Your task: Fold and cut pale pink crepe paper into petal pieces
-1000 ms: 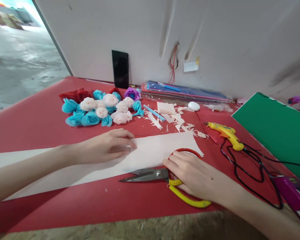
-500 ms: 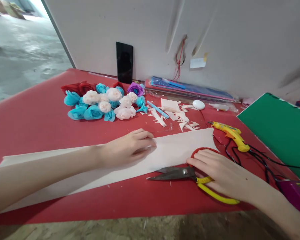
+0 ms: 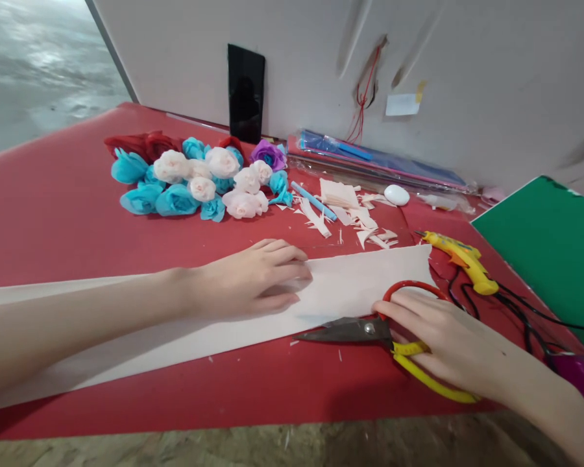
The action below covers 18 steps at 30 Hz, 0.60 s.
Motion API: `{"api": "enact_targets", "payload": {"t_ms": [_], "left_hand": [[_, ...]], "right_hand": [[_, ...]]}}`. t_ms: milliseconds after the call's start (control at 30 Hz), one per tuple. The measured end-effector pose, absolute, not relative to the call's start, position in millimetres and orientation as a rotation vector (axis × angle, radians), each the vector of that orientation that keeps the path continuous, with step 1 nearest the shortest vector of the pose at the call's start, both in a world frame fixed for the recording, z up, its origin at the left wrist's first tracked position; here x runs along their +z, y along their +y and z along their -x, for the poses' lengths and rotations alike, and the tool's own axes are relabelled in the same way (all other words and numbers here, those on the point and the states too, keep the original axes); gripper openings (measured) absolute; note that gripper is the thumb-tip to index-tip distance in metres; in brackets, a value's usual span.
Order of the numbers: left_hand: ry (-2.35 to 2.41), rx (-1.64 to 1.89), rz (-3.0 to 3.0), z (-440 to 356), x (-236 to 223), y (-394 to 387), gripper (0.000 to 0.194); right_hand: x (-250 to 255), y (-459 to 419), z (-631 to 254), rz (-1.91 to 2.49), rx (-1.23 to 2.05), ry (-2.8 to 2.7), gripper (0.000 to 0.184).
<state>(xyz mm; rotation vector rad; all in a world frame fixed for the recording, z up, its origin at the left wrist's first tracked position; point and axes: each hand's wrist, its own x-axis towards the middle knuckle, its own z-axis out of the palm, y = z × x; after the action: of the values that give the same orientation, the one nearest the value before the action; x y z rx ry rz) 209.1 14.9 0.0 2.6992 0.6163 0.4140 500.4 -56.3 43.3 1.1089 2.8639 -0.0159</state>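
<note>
While LH (image 3: 250, 279) on paper (image 3: 355, 279), scissors (image 3: 368, 329) adj.

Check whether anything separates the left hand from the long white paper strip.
Nothing visible does: the left hand rests on the strip. The right hand holds dark metal scissors with red and yellow handles by the near edge.

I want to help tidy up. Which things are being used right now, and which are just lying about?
Looks in use:
white strip, under the left hand
scissors, in the right hand

Looks set aside:
flowers
glue gun
pale scraps
green board
</note>
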Motion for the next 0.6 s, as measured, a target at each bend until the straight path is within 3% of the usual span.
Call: {"api": "enact_targets", "payload": {"t_ms": [600], "left_hand": [[0.613, 0.395, -2.720, -211, -2, 15, 0.026]], "right_hand": [[40, -54, -482, -0.964, 0.281, 2.872, 0.043]]}}
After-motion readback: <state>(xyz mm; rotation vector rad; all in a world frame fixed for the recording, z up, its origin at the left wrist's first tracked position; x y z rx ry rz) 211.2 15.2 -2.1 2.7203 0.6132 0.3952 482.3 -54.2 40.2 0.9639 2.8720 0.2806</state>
